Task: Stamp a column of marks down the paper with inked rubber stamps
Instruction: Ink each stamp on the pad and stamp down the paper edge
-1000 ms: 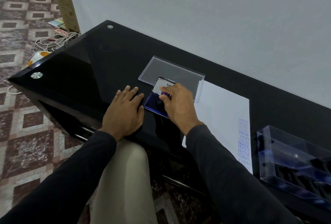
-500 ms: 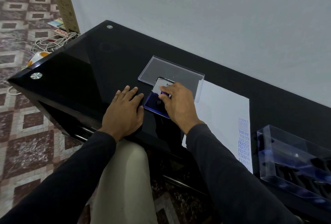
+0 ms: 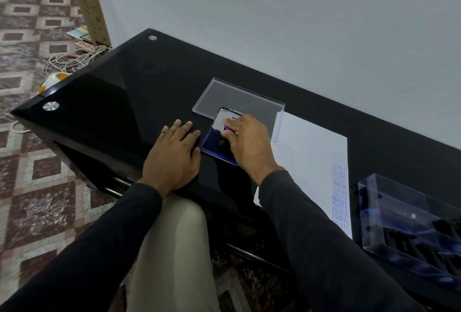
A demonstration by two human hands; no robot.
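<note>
ink pad (image 3: pixel 216 144) left of paper (image 3: pixel 306 159) — clear lid (image 3: pixel 237 99) behind it, stamp box (image 3: pixel 409 219) right of paper

Left hand (image 3: pixel 174 154) flat on black glass table (image 3: pixel 112 102), fingers straight, just left of blue ink pad (image 3: pixel 214 143). Right hand (image 3: pixel 249 144) curled over the pad, pinching a stamp (image 3: pixel 230 129), mostly hidden. Pad's lid (image 3: pixel 222 119) open. Clear lid (image 3: pixel 239 102) lies behind. Paper (image 3: pixel 306 162) to the right, column of blue marks (image 3: pixel 339 197) along its right edge. Clear stamp case (image 3: pixel 409 224) far right.
</note>
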